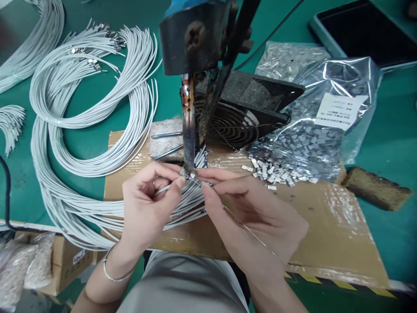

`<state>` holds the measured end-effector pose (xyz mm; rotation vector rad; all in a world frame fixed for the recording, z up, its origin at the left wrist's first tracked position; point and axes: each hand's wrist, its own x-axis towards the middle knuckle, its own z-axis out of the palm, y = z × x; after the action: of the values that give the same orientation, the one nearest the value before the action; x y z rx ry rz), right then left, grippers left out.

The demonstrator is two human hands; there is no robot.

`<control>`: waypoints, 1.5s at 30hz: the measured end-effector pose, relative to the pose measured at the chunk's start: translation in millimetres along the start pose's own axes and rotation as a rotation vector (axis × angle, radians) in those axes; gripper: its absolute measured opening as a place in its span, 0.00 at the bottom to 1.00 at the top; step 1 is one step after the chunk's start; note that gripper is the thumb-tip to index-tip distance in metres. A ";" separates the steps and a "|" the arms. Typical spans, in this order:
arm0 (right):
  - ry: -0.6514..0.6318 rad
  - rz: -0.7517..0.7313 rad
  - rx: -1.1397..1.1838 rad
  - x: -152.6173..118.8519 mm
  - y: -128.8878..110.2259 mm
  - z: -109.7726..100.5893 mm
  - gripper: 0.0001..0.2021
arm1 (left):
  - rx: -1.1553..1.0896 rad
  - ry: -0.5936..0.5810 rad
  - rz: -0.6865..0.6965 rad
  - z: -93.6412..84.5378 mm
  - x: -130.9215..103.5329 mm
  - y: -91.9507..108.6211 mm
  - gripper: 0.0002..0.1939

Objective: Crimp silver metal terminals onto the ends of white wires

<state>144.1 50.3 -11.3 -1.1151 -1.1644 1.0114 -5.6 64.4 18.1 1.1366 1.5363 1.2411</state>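
Observation:
My left hand (pixel 153 193) pinches the end of a white cable (pixel 162 190) just left of the soldering iron tip (pixel 189 163). Fingers of my right hand (pixel 241 208) are closed on a thin solder wire (pixel 249 230), which trails back across the palm toward the wrist. Both sets of fingertips meet under the iron, around a small shiny metal piece (pixel 193 175); which fingers bear it I cannot tell. The iron hangs upright from a dark clamp (pixel 192 41). Behind and below my hands lies a bundle of white cables (pixel 185 204) on cardboard (pixel 325 230).
Coiled white cables (pixel 94 117) cover the left of the green table. Small metal pieces (pixel 280 171) spill beside a clear bag (pixel 312 126). A black fan (pixel 234 124) stands behind the iron, a brownish block (pixel 376 188) lies right, and a phone-like device (pixel 368 34) sits top right.

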 end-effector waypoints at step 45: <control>0.027 0.004 -0.025 -1.8 1.6 1.8 0.11 | 0.008 -0.005 0.007 2.0 0.4 1.7 0.07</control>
<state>142.1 49.1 -13.0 -1.1481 -1.1562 0.9845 -3.5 65.5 19.4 1.1508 1.5357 1.2369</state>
